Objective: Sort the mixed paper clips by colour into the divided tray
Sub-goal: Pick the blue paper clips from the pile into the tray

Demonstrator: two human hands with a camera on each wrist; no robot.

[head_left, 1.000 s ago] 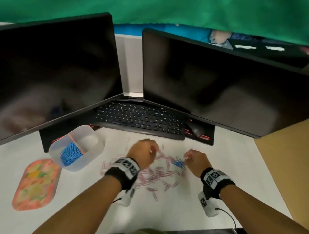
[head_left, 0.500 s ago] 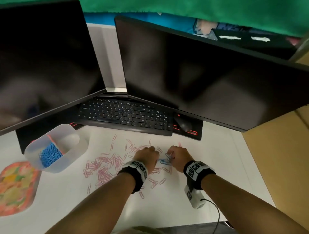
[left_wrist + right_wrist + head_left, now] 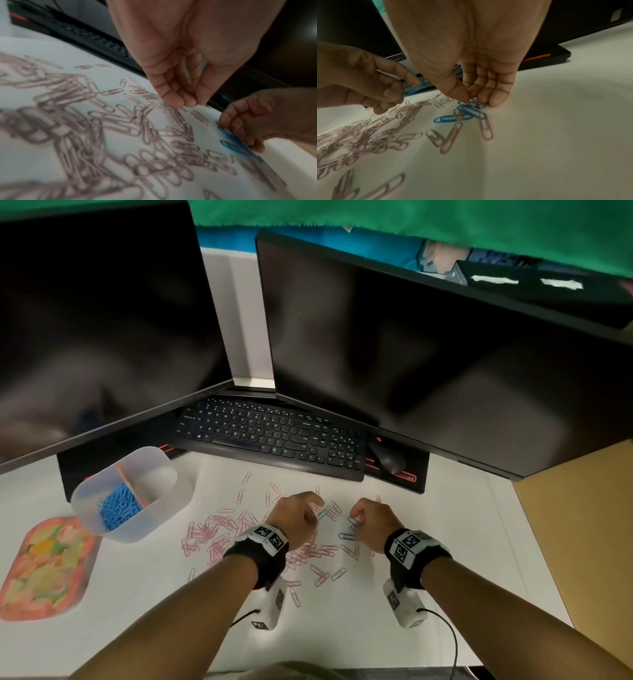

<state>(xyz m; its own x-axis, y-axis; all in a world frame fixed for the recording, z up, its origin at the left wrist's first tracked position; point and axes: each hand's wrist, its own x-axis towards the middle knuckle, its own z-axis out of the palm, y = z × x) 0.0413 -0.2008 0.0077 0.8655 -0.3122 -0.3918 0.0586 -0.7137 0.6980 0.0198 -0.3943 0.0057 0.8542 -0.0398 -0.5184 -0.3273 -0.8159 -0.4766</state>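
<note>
A translucent divided tray [image 3: 161, 508] stands at the left; one compartment holds a heap of blue clips [image 3: 118, 506], and the one beyond the orange divider [image 3: 132, 487] looks bare. Pink clips [image 3: 219, 532] lie scattered over the white desk. My left hand [image 3: 317, 510] pinches one blue clip [image 3: 322, 513] just above the desk, seen clearly in the right wrist view [image 3: 416, 88]. My right hand [image 3: 471, 100] pinches a clip in a small tangle of blue clips [image 3: 464, 112] and pink ones; which colour it grips is unclear.
A black keyboard [image 3: 270, 436] and mouse [image 3: 387, 460] lie just beyond the clips, under two dark monitors [image 3: 428, 354]. A colourful patterned pad [image 3: 44, 563] sits at the far left. The white desk ends at a tan surface [image 3: 582, 525] on the right.
The hands met over the blue clips half a second ago. Now the left hand has drawn a little away to the left with one blue clip. The head view has shifted.
</note>
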